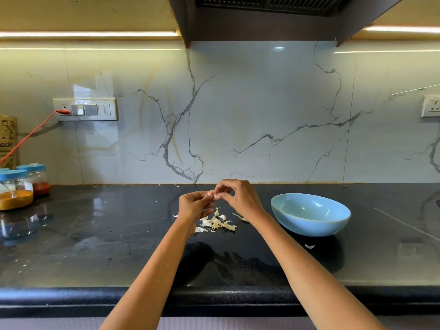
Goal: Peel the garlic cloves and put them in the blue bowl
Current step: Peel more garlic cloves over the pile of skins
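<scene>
Above the black counter, my left hand (194, 204) and my right hand (238, 195) meet fingertip to fingertip. Both pinch one small pale garlic clove (215, 194) between them; most of it is hidden by the fingers. Below the hands lies a small heap of garlic cloves and white skins (215, 222). One more clove (242, 218) lies beside my right wrist. The blue bowl (333, 222) stands to the right of the hands, and its visible inside looks bare.
Blue-lidded spice jars (15, 189) stand at the far left by a brown paper bag (8, 136) and an orange cable (28, 136). Bits of skin dot the counter (95, 246), one piece (309, 246) in front of the bowl. The counter's rounded front edge (71, 296) runs below.
</scene>
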